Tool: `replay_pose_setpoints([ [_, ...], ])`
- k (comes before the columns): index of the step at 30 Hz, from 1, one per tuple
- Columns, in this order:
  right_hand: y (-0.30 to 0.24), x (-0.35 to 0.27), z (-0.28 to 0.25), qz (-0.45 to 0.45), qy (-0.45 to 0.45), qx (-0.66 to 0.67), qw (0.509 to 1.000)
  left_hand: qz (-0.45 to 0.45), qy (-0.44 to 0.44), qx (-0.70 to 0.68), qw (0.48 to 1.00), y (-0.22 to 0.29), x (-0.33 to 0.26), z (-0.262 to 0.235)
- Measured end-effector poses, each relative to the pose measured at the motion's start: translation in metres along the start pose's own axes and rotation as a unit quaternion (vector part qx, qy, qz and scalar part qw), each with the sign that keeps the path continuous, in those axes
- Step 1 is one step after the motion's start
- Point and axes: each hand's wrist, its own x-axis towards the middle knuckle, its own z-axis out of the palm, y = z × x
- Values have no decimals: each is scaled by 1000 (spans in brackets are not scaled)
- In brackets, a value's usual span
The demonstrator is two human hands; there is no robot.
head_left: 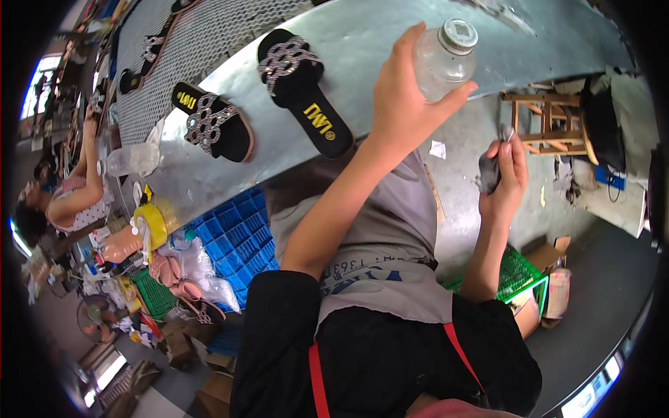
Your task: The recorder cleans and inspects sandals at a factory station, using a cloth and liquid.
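Note:
My left hand (404, 97) is wrapped around a clear plastic bottle (446, 59) with a white cap, which stands at the near edge of the grey metal table (376, 35). My right hand (507, 171) is off the table, lower and to the right, closed on a small dark grey cloth (489, 173). Two black sandals with silver chain straps lie on the table to the left of the bottle: one (303, 90) close to my left wrist, the other (212, 122) further left.
A blue plastic crate (237, 230) sits under the table, with a yellow tape roll (152, 223) and pink shoe forms (167, 268) beside it. A green crate (519, 272) and a wooden stool (550, 122) stand on the right. Another person (63, 195) sits far left.

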Motion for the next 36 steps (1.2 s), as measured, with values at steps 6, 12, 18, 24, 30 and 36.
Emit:
replay_pose_setpoints([
  [6, 14, -24, 9, 32, -16, -54, 998, -35, 23, -104, 994, 0, -9, 8],
  [12, 19, -26, 30, 63, -53, -46, 996, -92, 23, -81, 992, -10, 13, -2],
  [18, 26, -35, 35, 89, -73, -51, 992, -100, -6, -74, 992, -7, 2, -8],
  [24, 32, -41, 52, 60, -91, -98, 989, -29, -11, 0, 1000, 5, -19, -44],
  [30, 15, -53, 96, -257, -302, -351, 848, 76, 52, 329, 940, -29, 3, -154],
  [36, 7, -68, 142, -377, -351, -567, 643, 11, -13, 355, 935, -69, -16, -148],
])
